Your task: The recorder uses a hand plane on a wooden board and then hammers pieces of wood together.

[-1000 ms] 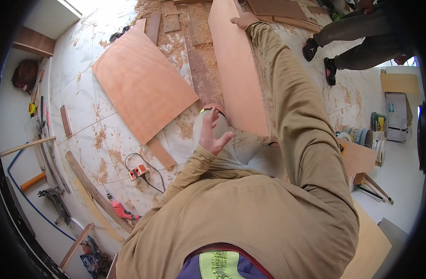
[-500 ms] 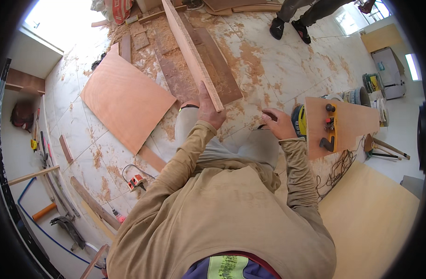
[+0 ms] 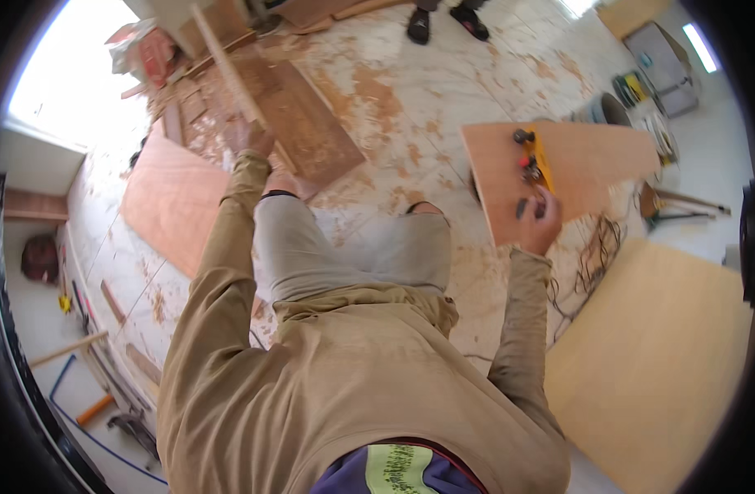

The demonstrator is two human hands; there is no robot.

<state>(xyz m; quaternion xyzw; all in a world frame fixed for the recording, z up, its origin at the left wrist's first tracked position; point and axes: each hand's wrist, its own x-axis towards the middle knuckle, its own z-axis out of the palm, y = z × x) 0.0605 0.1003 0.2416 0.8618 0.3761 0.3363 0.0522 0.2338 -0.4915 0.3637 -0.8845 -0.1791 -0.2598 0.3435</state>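
My left hand (image 3: pixel 252 138) is closed round the near end of a long narrow wooden board (image 3: pixel 221 70), which stands on edge and points away from me; motion blurs the fingers somewhat. Out to the right, my right hand (image 3: pixel 542 224) has its fingers curled at the black rear handle of a yellow hand plane (image 3: pixel 544 165). That plane, with its black front knob and red part, rests on a reddish plywood piece (image 3: pixel 596 152). Part of the rear handle is hidden by my fingers.
Brown boards (image 3: pixel 312 123) strewn with shavings lie ahead. A plywood panel (image 3: pixel 176 202) is at left, a pale sheet (image 3: pixel 649 362) at lower right. Cords (image 3: pixel 596 255) and buckets (image 3: pixel 604 111) are at right. Another person's shoes (image 3: pixel 419 26) show at the top.
My right hand has gone from open above my knee to the plane's handle at the right. The view has turned; my left hand and the board now appear farther left.
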